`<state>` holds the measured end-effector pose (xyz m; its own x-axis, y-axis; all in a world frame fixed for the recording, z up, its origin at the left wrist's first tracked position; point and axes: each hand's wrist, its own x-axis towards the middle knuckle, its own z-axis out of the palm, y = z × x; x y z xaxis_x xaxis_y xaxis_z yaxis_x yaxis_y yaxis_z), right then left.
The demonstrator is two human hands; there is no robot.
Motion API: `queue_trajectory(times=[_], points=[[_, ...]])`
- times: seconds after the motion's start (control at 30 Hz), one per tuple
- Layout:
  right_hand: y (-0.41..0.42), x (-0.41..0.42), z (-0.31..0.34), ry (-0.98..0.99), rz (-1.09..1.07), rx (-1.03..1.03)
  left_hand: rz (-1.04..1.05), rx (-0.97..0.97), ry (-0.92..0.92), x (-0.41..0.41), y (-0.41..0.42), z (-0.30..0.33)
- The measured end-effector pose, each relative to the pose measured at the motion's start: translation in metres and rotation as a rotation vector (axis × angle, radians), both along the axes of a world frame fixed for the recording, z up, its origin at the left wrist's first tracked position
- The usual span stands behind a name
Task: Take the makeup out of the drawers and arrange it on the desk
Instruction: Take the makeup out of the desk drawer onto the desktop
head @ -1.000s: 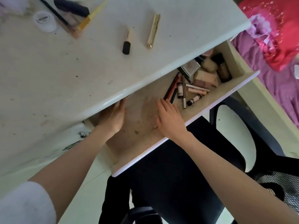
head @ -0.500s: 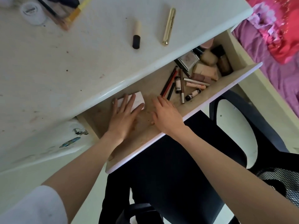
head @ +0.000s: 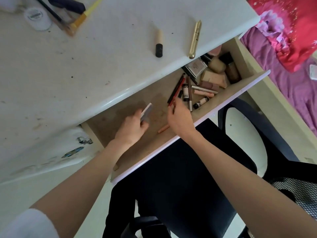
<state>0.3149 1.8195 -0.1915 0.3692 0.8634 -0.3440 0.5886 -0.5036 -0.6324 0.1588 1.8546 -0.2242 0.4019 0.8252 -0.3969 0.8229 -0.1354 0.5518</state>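
Makeup lies partly on the table (head: pixel 85 69), partly in the open drawer (head: pixel 245 86) below its edge. On top, from your left: a white jar (head: pixel 36 18), a black-capped tube (head: pixel 159 43), a gold tube (head: pixel 195 39). Your left hand (head: pixel 132 127) grips a flat grey compact (head: pixel 146 112) over the drawer. Your right hand (head: pixel 179 117) pinches the red pencil (head: pixel 176 91) beside the pile of tubes (head: pixel 205 83).

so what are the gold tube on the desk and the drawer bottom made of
The gold tube looks like polished metal or metallised plastic: it has a bright gold sheen with highlights along its length. The drawer bottom looks like matte, unfinished wood-fibre board: flat brown, no shine, marked with dark stains.
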Motion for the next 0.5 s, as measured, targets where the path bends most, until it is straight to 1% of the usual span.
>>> queue_trajectory(times=[0.03,0.07,0.17,0.23,0.27,0.3,0.33,0.37,0.4,0.5], points=[[0.006,0.005,0.002,0.103,-0.166,0.021,0.012,-0.031,-0.057,0.0,0.0,0.006],[0.013,0.011,0.004,0.222,-0.332,0.043,-0.018,-0.022,-0.113,0.001,0.0,0.013],[0.038,0.037,0.01,0.64,-0.795,0.103,-0.052,0.069,-0.279,0.009,0.008,0.047],[0.055,0.06,0.017,0.931,-0.952,0.148,0.015,0.162,-0.383,0.014,0.025,0.072],[0.064,0.071,0.02,1.062,-0.991,0.223,0.072,0.208,-0.421,0.015,0.037,0.083],[0.075,0.082,0.024,1.114,-1.021,0.306,0.129,0.249,-0.437,0.016,0.051,0.092],[0.086,0.092,0.026,1.089,-1.035,0.376,0.186,0.28,-0.434,0.016,0.066,0.099],[0.096,0.098,0.03,1.01,-1.019,0.423,0.247,0.303,-0.419,0.016,0.081,0.104],[0.107,0.101,0.034,0.882,-0.982,0.439,0.305,0.316,-0.394,0.016,0.094,0.106],[0.126,0.095,0.038,0.49,-0.87,0.338,0.387,0.306,-0.325,0.018,0.117,0.103]])
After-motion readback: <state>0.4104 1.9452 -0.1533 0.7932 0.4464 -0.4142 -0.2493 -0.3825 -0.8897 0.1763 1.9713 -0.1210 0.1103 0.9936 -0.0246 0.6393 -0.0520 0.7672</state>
